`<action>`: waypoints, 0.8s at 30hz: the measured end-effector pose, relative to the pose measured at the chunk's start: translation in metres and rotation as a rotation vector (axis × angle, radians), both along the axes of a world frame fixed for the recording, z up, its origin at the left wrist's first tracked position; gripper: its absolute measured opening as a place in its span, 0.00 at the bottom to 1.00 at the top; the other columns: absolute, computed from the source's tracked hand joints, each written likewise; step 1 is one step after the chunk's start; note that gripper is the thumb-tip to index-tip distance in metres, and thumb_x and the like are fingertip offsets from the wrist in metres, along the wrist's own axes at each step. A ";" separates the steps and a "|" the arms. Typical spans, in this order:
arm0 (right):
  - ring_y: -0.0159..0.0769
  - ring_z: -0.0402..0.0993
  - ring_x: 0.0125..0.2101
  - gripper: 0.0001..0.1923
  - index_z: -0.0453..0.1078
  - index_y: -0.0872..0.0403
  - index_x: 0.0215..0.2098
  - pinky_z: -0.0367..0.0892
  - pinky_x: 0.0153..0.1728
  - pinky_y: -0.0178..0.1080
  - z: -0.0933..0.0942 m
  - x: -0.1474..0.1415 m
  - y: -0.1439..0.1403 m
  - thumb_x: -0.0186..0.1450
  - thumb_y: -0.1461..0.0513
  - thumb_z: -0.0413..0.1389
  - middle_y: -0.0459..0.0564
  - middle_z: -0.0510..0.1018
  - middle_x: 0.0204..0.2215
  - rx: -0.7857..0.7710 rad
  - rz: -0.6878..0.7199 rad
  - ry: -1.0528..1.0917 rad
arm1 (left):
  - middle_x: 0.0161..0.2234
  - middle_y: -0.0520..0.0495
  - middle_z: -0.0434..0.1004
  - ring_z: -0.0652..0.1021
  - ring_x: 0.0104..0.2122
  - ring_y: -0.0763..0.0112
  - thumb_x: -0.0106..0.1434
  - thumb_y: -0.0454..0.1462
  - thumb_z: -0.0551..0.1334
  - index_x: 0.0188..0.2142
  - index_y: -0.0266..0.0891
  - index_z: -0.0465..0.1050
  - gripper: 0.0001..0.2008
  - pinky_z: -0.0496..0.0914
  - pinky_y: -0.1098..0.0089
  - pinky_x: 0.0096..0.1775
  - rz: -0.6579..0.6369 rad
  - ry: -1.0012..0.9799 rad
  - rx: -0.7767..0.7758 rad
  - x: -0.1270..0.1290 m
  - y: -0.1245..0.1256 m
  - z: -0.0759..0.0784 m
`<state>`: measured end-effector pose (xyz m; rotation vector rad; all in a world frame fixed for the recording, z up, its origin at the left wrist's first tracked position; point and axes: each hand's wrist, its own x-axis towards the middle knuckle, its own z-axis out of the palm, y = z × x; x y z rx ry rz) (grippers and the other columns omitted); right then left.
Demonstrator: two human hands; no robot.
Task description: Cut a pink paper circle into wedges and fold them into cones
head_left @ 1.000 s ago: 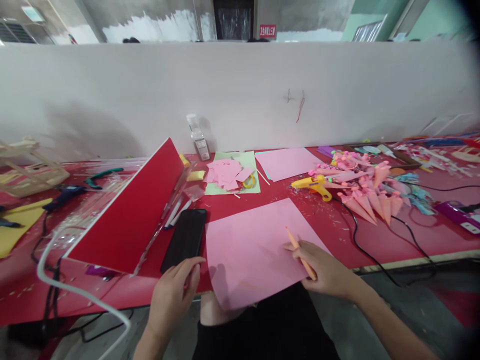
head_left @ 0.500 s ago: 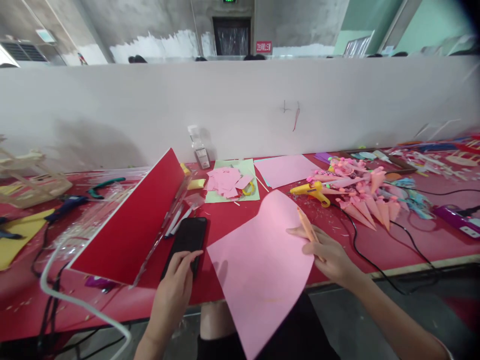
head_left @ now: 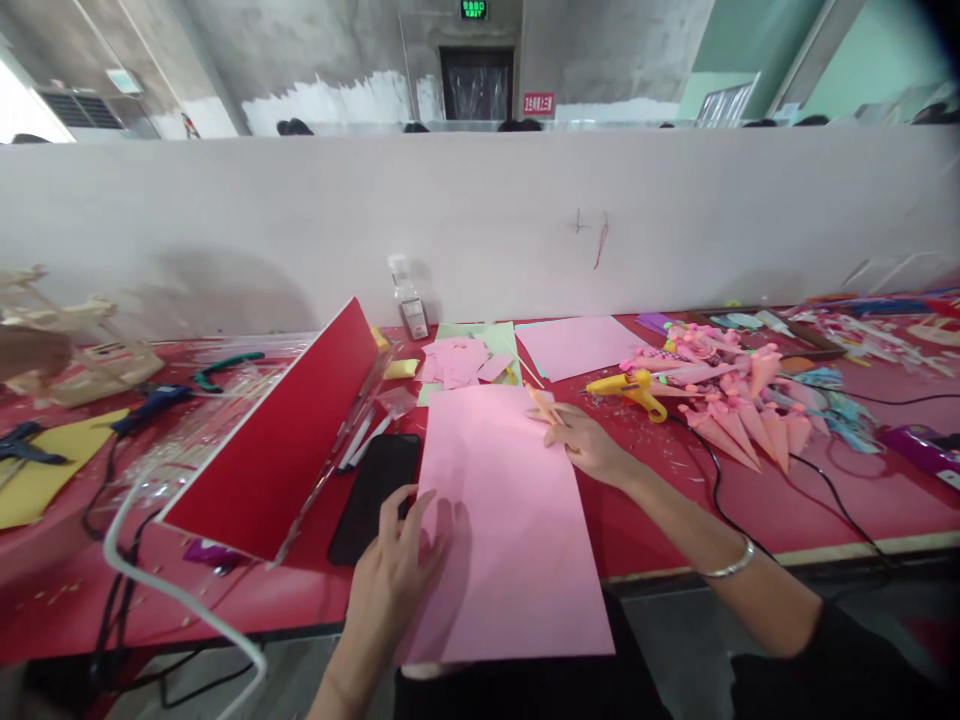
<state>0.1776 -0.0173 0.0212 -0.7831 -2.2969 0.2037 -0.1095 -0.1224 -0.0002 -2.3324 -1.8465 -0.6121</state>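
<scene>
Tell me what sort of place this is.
Probably a handicraft workshop: on the red worktable lie a yellow hot-glue gun, a pile of pink cone-shaped pieces and a large pink paper sheet, which reaches over the near edge.

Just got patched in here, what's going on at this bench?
A seated person has a large pink sheet in front of them, its near end over their lap. Their right hand grips an orange pen at the sheet's far right corner. The left hand, fingers loosely curled, is at the left edge, beside a black phone; whether it touches the paper is unclear. Pink paper cones and a yellow glue gun lie to the right.
</scene>
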 end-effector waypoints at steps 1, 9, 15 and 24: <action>0.38 0.62 0.50 0.15 0.66 0.52 0.28 0.61 0.47 0.47 -0.005 0.000 0.006 0.55 0.75 0.45 0.51 0.70 0.48 -0.013 -0.013 -0.030 | 0.49 0.40 0.63 0.75 0.25 0.77 0.61 0.41 0.51 0.49 0.39 0.62 0.17 0.68 0.78 0.22 -0.020 0.017 0.009 -0.001 -0.001 -0.002; 0.39 0.65 0.45 0.09 0.70 0.54 0.30 0.62 0.43 0.42 -0.016 0.000 0.014 0.60 0.69 0.48 0.55 0.71 0.43 -0.038 -0.153 -0.302 | 0.44 0.48 0.70 0.76 0.26 0.77 0.62 0.36 0.50 0.42 0.42 0.68 0.12 0.68 0.78 0.25 -0.167 0.173 -0.103 -0.009 -0.009 -0.004; 0.40 0.65 0.44 0.19 0.66 0.53 0.45 0.62 0.42 0.41 0.005 0.002 0.008 0.59 0.72 0.43 0.55 0.69 0.43 -0.127 -0.251 -0.433 | 0.41 0.49 0.75 0.77 0.27 0.72 0.62 0.35 0.49 0.39 0.43 0.71 0.13 0.70 0.73 0.28 -0.194 0.257 -0.104 -0.005 -0.025 0.000; 0.42 0.66 0.46 0.23 0.62 0.50 0.52 0.64 0.44 0.39 0.040 0.018 0.010 0.58 0.59 0.53 0.54 0.63 0.50 -0.370 -0.114 -0.411 | 0.56 0.43 0.60 0.75 0.18 0.72 0.58 0.28 0.49 0.54 0.41 0.61 0.24 0.70 0.70 0.19 -0.094 0.478 -0.301 0.010 -0.034 0.000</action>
